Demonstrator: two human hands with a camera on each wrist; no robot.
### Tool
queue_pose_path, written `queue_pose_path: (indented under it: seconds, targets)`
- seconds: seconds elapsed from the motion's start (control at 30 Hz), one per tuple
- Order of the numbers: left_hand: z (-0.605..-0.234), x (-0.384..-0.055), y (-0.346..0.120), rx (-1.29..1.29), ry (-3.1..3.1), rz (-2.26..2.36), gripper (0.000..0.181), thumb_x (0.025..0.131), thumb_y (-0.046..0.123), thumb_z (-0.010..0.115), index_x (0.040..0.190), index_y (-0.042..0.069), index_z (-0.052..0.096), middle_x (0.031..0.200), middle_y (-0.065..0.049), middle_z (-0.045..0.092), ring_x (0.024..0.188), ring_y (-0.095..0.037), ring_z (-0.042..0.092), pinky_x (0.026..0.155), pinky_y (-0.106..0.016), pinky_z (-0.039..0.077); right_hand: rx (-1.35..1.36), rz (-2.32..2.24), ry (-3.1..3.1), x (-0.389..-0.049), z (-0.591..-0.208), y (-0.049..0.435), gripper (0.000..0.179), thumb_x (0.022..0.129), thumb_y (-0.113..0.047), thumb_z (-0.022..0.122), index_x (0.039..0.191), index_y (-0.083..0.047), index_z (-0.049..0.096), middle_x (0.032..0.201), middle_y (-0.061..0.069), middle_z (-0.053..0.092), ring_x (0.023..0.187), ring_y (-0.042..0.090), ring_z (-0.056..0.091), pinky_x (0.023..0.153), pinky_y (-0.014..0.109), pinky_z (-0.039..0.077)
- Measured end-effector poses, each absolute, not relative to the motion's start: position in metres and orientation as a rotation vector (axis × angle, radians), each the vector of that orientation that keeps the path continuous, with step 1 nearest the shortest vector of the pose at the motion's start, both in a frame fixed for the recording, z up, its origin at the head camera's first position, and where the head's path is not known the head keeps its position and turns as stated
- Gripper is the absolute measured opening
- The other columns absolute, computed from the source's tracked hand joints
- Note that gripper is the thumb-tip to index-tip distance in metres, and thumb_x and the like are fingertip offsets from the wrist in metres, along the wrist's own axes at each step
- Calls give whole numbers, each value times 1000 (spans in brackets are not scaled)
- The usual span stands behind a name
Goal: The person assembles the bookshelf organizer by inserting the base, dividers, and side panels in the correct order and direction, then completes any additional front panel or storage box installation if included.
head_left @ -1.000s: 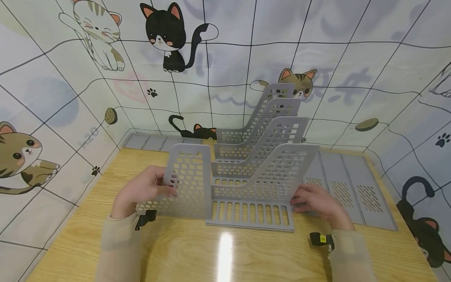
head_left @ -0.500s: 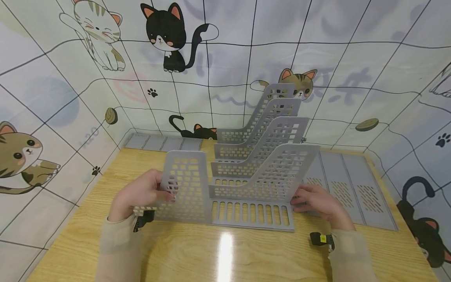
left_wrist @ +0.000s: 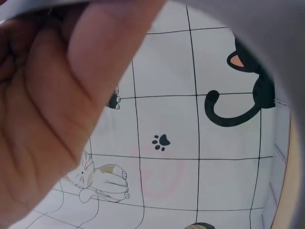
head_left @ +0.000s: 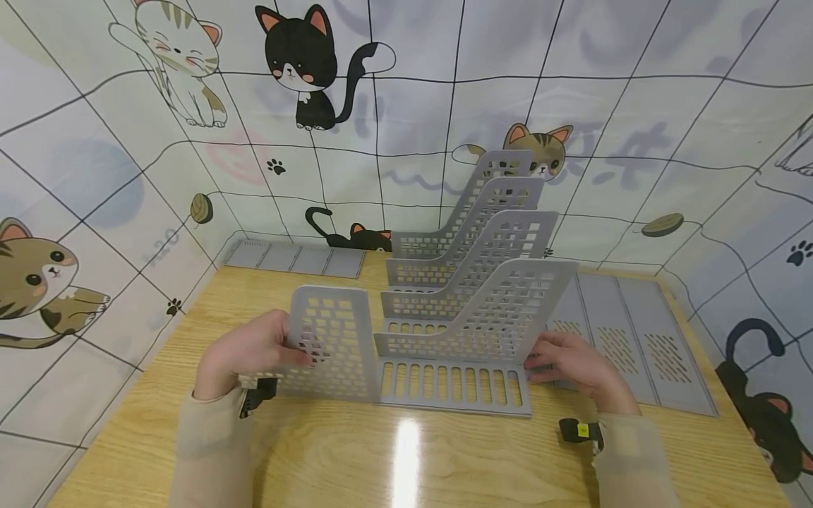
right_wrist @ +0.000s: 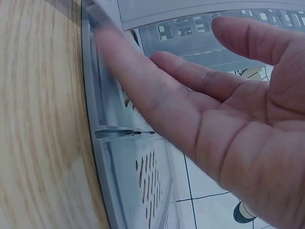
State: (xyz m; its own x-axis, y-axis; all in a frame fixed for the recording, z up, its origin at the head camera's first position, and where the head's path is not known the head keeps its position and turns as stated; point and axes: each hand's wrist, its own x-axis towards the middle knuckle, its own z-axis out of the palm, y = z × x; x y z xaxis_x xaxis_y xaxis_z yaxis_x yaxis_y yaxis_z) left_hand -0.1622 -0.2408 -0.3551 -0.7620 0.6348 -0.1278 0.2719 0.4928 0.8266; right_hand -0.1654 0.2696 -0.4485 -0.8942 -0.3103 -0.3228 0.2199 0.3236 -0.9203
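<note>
My left hand (head_left: 250, 354) pinches a grey perforated file-rack divider (head_left: 336, 339), thumb on the near face and fingers behind. This divider stands upright beside the left front corner of a grey file rack (head_left: 454, 388). Several matching dividers with sloping tops rise from the slotted base. In the left wrist view, the hand (left_wrist: 52, 105) partly covers the scene and the divider is a blurred grey edge. At the rack's right side, my right hand (head_left: 574, 365) touches the lower edge near the front divider (head_left: 495, 310). The right wrist view shows its fingers (right_wrist: 157, 90) extended and loose.
Grey slotted panels (head_left: 625, 331) lie flat on the wooden table (head_left: 330, 458) right of the rack. Another grey ribbed panel (head_left: 292, 258) lies at the back left. A cat-patterned sheet (head_left: 406, 106) encloses the table at the back and sides.
My left hand has brought the loose divider down and a little to the left, and its top edge sits lower. The right hand and rack have stayed in place.
</note>
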Motion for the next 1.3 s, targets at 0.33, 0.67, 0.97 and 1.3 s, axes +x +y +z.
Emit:
queue_pose_path:
  seconds: [0.33, 0.67, 0.97, 1.3]
  targets:
    - [-361, -166, -223, 900, 2256, 1139, 19, 94, 1, 68, 111, -6, 72, 106, -11, 77, 96, -16, 72, 89, -30, 58, -88, -1631, 2125, -164, -448, 271, 48, 109, -18, 51, 144, 15, 46, 129, 28, 63, 108, 31, 66, 85, 44, 62]
    - [-370, -164, -218, 881, 2300, 1166, 15, 95, 1, 67, 108, -4, 73, 102, -10, 78, 91, -13, 71, 87, -29, 57, -85, -1646, 2114, -163, -448, 271, 49, 110, -18, 50, 145, 16, 45, 127, 26, 63, 107, 29, 65, 87, 45, 61]
    - [-393, -152, -232, 779, 2217, 1360, 27, 96, 2, 67, 121, -7, 65, 115, -18, 75, 104, -16, 73, 93, -29, 56, -57, -1625, 2149, -157, -450, 267, 44, 109, -13, 47, 140, 18, 47, 124, 30, 62, 104, 30, 67, 86, 42, 62]
    - [-418, -146, -208, 981, 2245, 1534, 26, 94, -6, 67, 120, -10, 67, 113, -23, 74, 102, -11, 72, 89, -30, 58, -105, -1634, 2146, -147, -446, 265, 44, 108, -10, 48, 140, 21, 46, 127, 35, 61, 108, 35, 68, 85, 44, 62]
